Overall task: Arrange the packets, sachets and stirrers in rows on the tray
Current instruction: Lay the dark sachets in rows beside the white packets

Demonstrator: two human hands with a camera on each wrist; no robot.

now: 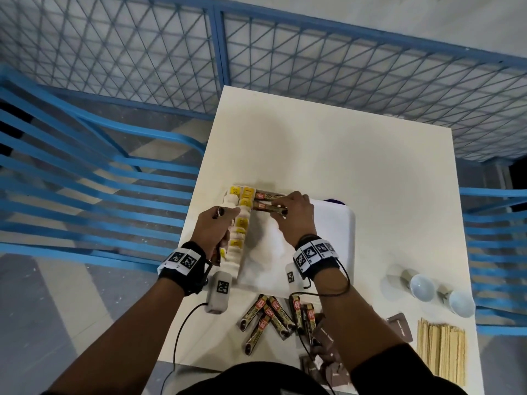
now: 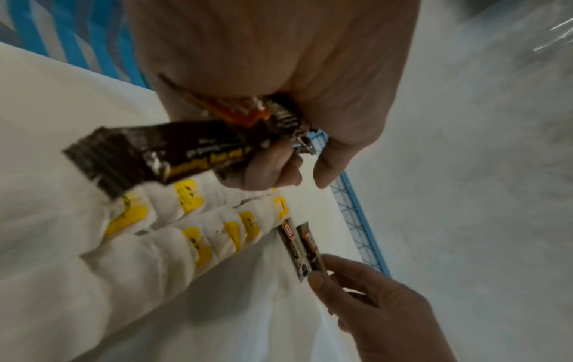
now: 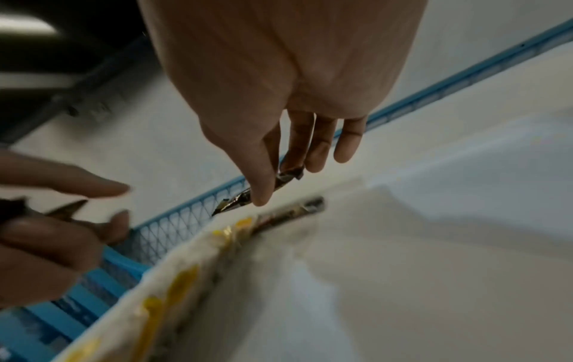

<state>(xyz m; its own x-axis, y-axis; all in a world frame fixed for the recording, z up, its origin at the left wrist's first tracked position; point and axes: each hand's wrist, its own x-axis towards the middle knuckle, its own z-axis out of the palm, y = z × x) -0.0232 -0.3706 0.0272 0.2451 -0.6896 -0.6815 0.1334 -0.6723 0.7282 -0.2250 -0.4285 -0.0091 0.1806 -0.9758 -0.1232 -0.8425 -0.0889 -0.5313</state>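
While the right hand point(image 1: 295, 216) pinches a brown coffee sachet point(image 1: 269, 208) by its end, thumb + fingers on it, that sachet sits at the top edge of the white tray point(image 1: 336, 238), mid-frame in the head view, just below a second brown sachet point(image 1: 268, 196) already lying flat there. Both sachets lie side by side, touching or nearly so; right wrist view shows the pinched one tilted, its far tip above the tray. Left hand point(image 1: 215, 229) is curled round a bundle of brown sachets point(image 2: 161, 156), gripped near one end w/ the other end sticking out over the tray's left side. White packets w/ yellow labels point(image 1: 239, 223) fill a double row down the tray's left edge, overlapping each other. Loose brown sachets point(image 1: 271, 315) lie scattered on the white table point(image 1: 356, 166) below the tray, lower centre of frame. Wooden stirrers point(image 1: 440, 354) lie stacked at lower right, off the tray. Two white cups point(image 1: 440, 293) lie tipped on their sides above the stirrers. Dark brown flat packets point(image 1: 400, 327) lie btw the loose sachets and the stirrers. Blue mesh fence point(image 1: 285, 52) runs across the top.
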